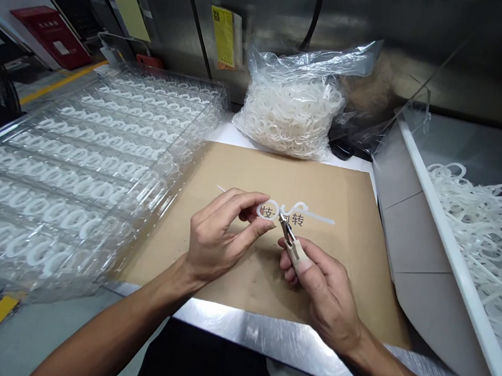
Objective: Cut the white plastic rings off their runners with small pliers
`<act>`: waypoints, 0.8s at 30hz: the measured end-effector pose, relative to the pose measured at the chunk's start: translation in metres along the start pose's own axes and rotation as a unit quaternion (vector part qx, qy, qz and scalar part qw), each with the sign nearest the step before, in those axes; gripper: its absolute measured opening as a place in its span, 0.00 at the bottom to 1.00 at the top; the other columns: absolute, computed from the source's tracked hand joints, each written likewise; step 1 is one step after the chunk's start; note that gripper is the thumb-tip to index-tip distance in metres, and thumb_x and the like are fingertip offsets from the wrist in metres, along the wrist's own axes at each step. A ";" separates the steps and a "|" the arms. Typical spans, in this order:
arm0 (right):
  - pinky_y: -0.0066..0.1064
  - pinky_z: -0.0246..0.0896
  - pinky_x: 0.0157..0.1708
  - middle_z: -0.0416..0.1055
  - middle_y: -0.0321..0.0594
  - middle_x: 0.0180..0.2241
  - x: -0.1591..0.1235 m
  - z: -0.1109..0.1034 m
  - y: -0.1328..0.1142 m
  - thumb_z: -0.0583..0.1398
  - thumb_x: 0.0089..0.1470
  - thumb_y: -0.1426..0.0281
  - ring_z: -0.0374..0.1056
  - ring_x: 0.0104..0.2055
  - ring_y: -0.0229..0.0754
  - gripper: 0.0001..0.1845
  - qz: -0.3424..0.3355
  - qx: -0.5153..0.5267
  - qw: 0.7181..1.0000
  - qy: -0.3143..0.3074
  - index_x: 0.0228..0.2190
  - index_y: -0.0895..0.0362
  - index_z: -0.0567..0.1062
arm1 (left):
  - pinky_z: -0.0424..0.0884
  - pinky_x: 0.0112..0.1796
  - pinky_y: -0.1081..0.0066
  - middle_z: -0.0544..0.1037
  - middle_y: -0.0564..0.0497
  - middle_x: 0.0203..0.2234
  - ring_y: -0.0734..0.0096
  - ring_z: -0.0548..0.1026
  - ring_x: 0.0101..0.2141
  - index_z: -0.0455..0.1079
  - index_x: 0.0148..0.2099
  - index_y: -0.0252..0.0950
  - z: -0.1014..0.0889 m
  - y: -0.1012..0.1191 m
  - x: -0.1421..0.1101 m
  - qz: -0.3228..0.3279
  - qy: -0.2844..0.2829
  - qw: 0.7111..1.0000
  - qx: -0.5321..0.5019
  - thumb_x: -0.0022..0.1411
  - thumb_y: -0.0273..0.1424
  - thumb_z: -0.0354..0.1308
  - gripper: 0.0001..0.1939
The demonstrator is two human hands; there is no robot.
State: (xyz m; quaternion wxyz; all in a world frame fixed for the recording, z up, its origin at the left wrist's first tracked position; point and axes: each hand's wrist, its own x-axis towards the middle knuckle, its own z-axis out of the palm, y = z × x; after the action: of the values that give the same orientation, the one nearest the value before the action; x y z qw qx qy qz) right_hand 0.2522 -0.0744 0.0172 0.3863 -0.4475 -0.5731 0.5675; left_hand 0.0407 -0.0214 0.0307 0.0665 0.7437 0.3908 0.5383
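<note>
My left hand (223, 233) pinches a white plastic ring piece (296, 209) with thin sprue arms, held just above a brown cardboard sheet (244, 169). In my right hand (321, 285), the fingers are closed round small cutting pliers (289, 239) with pale handles. The pliers' tips sit at the piece, right beside the ring near my left thumb and forefinger. Printed characters on the cardboard show under the piece.
Clear plastic trays (77, 170) filled with rows of white rings lie stacked at the left. A plastic bag (293, 106) of white rings stands at the back. A white bin (482, 248) with loose ring pieces is at the right. The steel table edge (262, 333) runs near me.
</note>
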 end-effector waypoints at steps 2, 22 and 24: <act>0.33 0.58 0.32 0.72 0.37 0.36 0.000 0.000 0.000 0.53 0.73 0.53 0.64 0.34 0.40 0.20 -0.002 0.000 1.000 0.000 0.49 0.52 0.77 | 0.76 0.36 0.73 0.80 0.51 0.32 0.75 0.76 0.31 0.77 0.51 0.34 0.000 0.000 0.000 0.001 -0.001 1.000 0.003 0.64 0.29 0.70 0.14; 0.34 0.59 0.33 0.68 0.36 0.33 -0.001 0.001 -0.004 0.49 0.75 0.53 0.62 0.31 0.39 0.23 -0.017 -0.089 0.996 -0.001 0.47 0.55 0.75 | 0.76 0.36 0.75 0.79 0.51 0.31 0.75 0.76 0.31 0.77 0.50 0.32 0.000 0.002 0.002 -0.002 -0.014 1.000 0.007 0.66 0.29 0.69 0.12; 0.33 0.59 0.32 0.68 0.36 0.32 -0.003 0.003 -0.003 0.48 0.75 0.52 0.62 0.30 0.39 0.23 -0.017 -0.096 0.995 0.005 0.47 0.55 0.75 | 0.76 0.37 0.75 0.80 0.51 0.31 0.75 0.76 0.31 0.77 0.50 0.33 0.000 0.001 0.002 -0.004 -0.016 1.000 0.005 0.66 0.29 0.69 0.12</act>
State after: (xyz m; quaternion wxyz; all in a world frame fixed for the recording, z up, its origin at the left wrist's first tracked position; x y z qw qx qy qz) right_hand 0.2501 -0.0777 0.0206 0.3533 -0.4757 -0.6307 0.5012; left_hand 0.0420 -0.0210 0.0325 0.0709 0.7509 0.3953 0.5242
